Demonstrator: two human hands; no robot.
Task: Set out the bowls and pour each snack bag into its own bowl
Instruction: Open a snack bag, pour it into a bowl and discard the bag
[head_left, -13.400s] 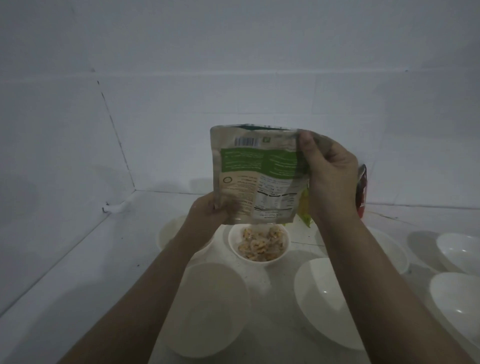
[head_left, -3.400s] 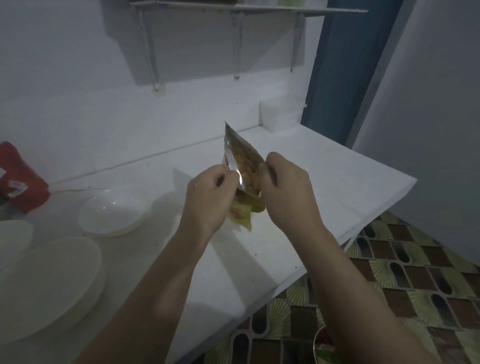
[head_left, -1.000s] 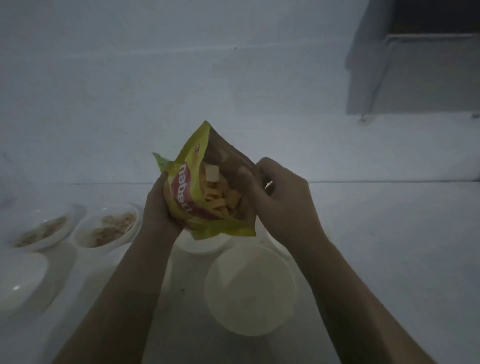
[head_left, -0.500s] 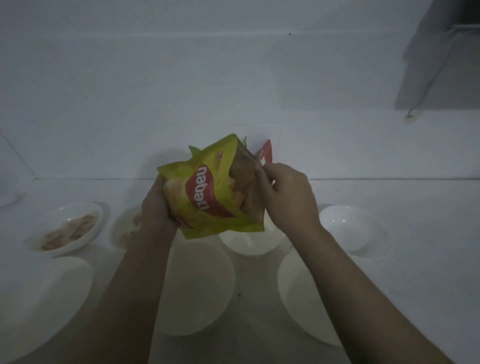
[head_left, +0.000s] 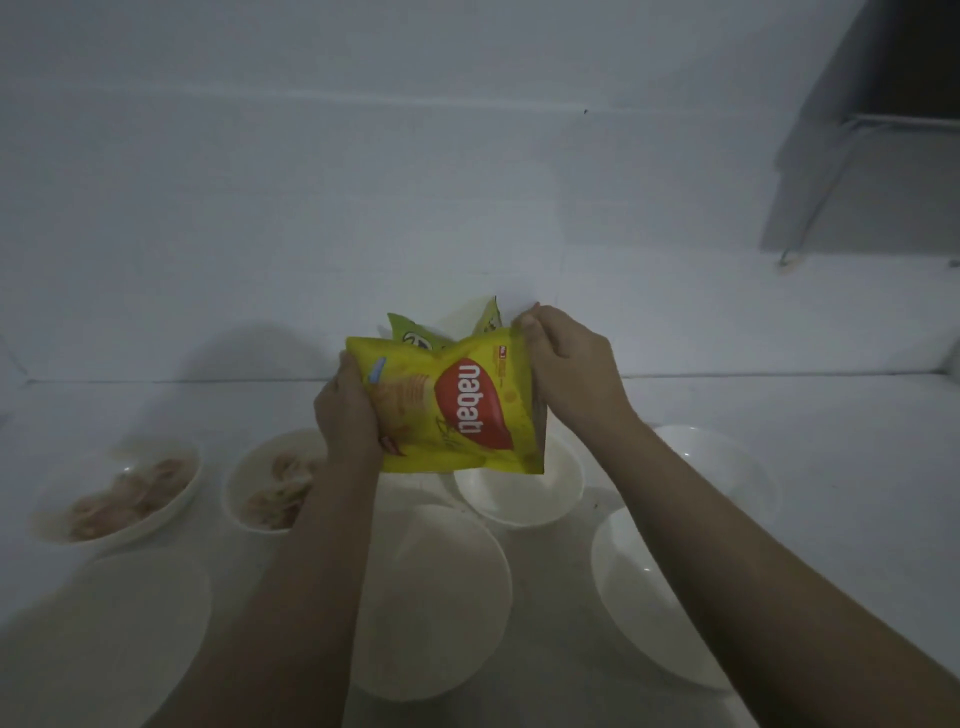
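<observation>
On the dim white worktop (head_left: 779, 415) I hold the yellow snack bag (head_left: 457, 410) above the empty bowl (head_left: 519, 499), my left hand (head_left: 345, 415) gripping its left edge, my right hand (head_left: 571, 369) pinching its right corner, the bowl directly beneath both.

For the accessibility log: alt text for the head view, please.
Both hands, left and right, hold a yellow snack bag above an empty white bowl; two bowls at left already hold snacks.
</observation>
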